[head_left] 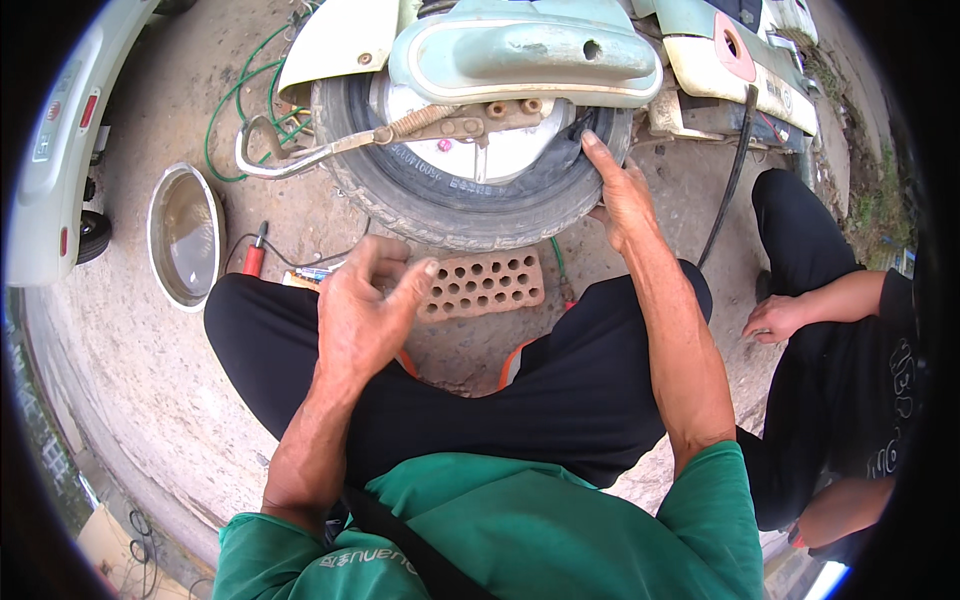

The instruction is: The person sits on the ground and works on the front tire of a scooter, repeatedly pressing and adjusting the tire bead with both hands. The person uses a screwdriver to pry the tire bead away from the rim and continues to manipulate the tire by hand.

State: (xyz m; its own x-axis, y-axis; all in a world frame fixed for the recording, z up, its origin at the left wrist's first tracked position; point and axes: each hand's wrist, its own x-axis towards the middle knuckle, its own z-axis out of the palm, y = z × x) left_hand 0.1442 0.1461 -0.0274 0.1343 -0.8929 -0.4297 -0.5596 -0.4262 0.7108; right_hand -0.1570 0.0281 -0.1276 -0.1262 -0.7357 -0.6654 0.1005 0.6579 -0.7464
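A scooter wheel's black tyre [460, 225] faces me, below a pale green rear fender [520, 55]. My right hand [622, 192] grips the tyre's right side, thumb on the sidewall and fingers curled behind the tread, partly hidden. Beside that thumb, a dark fold of smooth rubber [560, 150], which looks like inner tube, lies between the tyre and the white wheel rim [410, 105]. My left hand [368, 305] hovers between my knees, off the tyre, with fingers bent, thumb apart and nothing visible in it. Below the tyre lies a brick with holes [485, 285].
A metal basin of water [187, 237] stands at left, near a red-handled tool [255, 250]. A curved metal bar [300, 160] juts out left of the wheel. Green hose [222, 120] coils behind. At right, another person's hand [778, 318] rests near their knee. A pale car [70, 130] stands far left.
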